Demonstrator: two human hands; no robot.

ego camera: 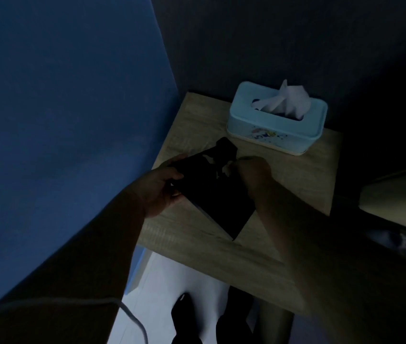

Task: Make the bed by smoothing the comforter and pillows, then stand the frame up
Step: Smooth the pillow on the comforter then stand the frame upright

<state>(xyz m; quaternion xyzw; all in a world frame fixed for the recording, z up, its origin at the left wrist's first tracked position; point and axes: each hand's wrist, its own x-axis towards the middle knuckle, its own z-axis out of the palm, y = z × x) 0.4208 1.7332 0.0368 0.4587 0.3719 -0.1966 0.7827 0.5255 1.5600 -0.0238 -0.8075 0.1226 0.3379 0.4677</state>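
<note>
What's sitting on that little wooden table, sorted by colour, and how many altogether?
Black: 1, the frame, held by the left hand and right hand
Light blue: 1, the tissue box
Total: 2 on the table

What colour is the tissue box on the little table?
The tissue box is light blue, with a small colourful splash picture on its side. The head view shows it.
</note>
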